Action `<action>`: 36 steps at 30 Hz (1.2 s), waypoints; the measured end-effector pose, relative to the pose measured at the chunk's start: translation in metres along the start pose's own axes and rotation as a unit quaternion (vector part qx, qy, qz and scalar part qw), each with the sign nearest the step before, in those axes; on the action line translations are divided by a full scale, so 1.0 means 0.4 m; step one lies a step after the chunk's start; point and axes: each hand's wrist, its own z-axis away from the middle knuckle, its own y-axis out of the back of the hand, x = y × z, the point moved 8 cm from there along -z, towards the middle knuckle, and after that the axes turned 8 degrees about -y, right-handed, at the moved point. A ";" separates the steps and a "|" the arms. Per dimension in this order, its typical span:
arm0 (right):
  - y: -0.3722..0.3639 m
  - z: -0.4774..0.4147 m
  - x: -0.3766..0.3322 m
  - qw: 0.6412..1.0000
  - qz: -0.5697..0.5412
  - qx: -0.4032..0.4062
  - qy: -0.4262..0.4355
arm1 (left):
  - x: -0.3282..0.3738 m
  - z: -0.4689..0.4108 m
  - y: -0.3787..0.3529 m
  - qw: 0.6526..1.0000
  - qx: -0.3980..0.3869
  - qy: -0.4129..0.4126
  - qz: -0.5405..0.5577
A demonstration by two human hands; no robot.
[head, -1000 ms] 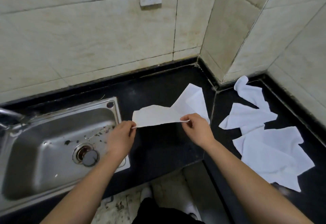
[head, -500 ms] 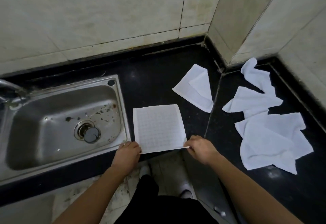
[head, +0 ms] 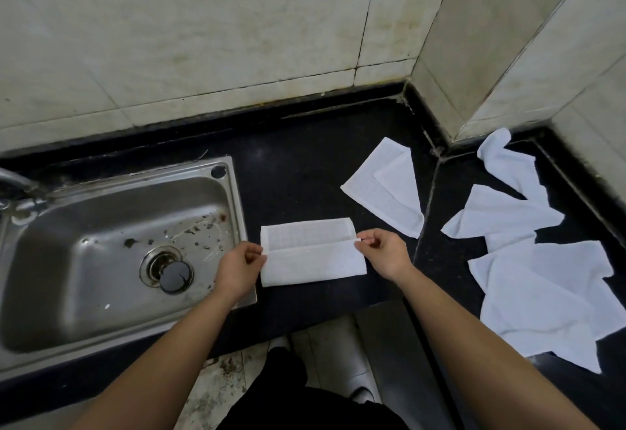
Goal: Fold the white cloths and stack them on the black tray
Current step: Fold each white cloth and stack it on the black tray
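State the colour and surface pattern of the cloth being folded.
The cloth is white with a fine grid weave, shown best in the head view.

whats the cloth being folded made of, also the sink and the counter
Cloth: likely woven cotton, matte, with a fine grid texture. Sink: stainless steel, brushed grey with dull reflections and stains. Counter: probably polished black stone, judging by faint specks and sheen.

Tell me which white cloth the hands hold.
The half-folded cloth beside the sink, pinched by the left hand and right hand; the other cloths lie untouched farther right.
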 end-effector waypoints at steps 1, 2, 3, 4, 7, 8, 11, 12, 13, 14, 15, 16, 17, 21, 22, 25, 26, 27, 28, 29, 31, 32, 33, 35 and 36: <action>-0.005 -0.016 -0.005 1.000 -0.006 0.004 -0.003 | 0.004 -0.015 0.001 1.000 0.006 -0.002 0.004; -0.011 -0.033 -0.013 1.000 -0.011 0.008 -0.003 | 0.009 -0.032 0.002 1.000 0.012 -0.005 0.007; -0.016 -0.048 -0.019 1.000 -0.014 0.012 -0.003 | 0.011 -0.050 0.003 1.000 0.018 -0.009 0.009; -0.022 -0.064 -0.025 1.000 -0.017 0.017 -0.003 | 0.011 -0.069 0.004 1.000 0.023 -0.013 0.008; -0.034 -0.098 -0.042 0.999 -0.026 0.038 -0.015 | 0.012 -0.116 0.001 0.999 0.034 -0.021 -0.001; -0.036 -0.105 -0.045 0.999 -0.021 0.047 -0.018 | 0.016 -0.125 0.001 0.999 0.039 -0.028 -0.008; -0.050 -0.133 -0.054 0.998 0.017 0.065 -0.018 | 0.015 -0.154 -0.008 0.998 0.044 -0.034 -0.012; -0.054 -0.138 -0.057 0.997 0.032 0.067 -0.013 | 0.014 -0.161 -0.010 0.998 0.045 -0.034 -0.012; -0.058 -0.143 -0.058 0.997 0.045 0.070 -0.008 | 0.012 -0.167 -0.012 0.998 0.046 -0.035 -0.014; -0.059 -0.147 -0.058 0.996 0.057 0.074 -0.002 | 0.011 -0.171 -0.012 0.998 0.049 -0.035 -0.019; -0.060 -0.152 -0.058 0.994 0.069 0.081 0.003 | 0.008 -0.176 -0.013 0.998 0.049 -0.037 -0.026; -0.061 -0.155 -0.055 0.993 0.079 0.087 0.007 | 0.005 -0.178 -0.015 0.997 0.049 -0.039 -0.033; -0.061 -0.157 -0.053 0.992 0.084 0.090 0.012 | 0.000 -0.180 -0.018 0.997 0.048 -0.044 -0.038; -0.057 -0.123 -0.078 0.975 0.138 0.147 0.088 | 0.009 -0.162 -0.011 0.989 0.079 -0.115 -0.054; -0.056 -0.095 -0.099 0.957 0.167 0.188 0.147 | 0.024 -0.146 -0.008 0.979 0.095 -0.161 -0.082; -0.125 -0.012 -0.142 0.886 0.269 0.222 0.305 | 0.065 -0.091 -0.047 0.927 0.057 -0.294 -0.224; -0.171 -0.001 -0.142 0.878 0.305 0.186 0.319 | 0.063 -0.078 -0.074 0.912 0.018 -0.316 -0.261; -0.220 0.004 -0.138 0.874 0.340 0.141 0.317 | 0.049 -0.072 -0.100 0.899 -0.017 -0.326 -0.291; -0.265 0.005 -0.132 0.870 0.371 0.098 0.309 | 0.036 -0.070 -0.118 0.890 -0.042 -0.327 -0.315; -0.304 0.003 -0.125 0.864 0.396 0.066 0.304 | 0.022 -0.074 -0.131 0.883 -0.058 -0.321 -0.337; -0.351 -0.008 -0.113 0.851 0.433 0.029 0.297 | 0.001 -0.086 -0.145 0.873 -0.075 -0.303 -0.374; -0.361 -0.017 -0.104 0.848 0.444 0.021 0.289 | -0.005 -0.092 -0.149 0.870 -0.081 -0.295 -0.387; -0.366 -0.026 -0.093 0.846 0.453 0.018 0.281 | -0.009 -0.095 -0.153 0.867 -0.084 -0.290 -0.397; -0.365 -0.039 -0.081 0.842 0.466 0.014 0.271 | -0.013 -0.099 -0.158 0.864 -0.088 -0.283 -0.406; -0.366 -0.043 -0.078 0.840 0.471 0.009 0.268 | -0.014 -0.100 -0.160 0.865 -0.090 -0.281 -0.407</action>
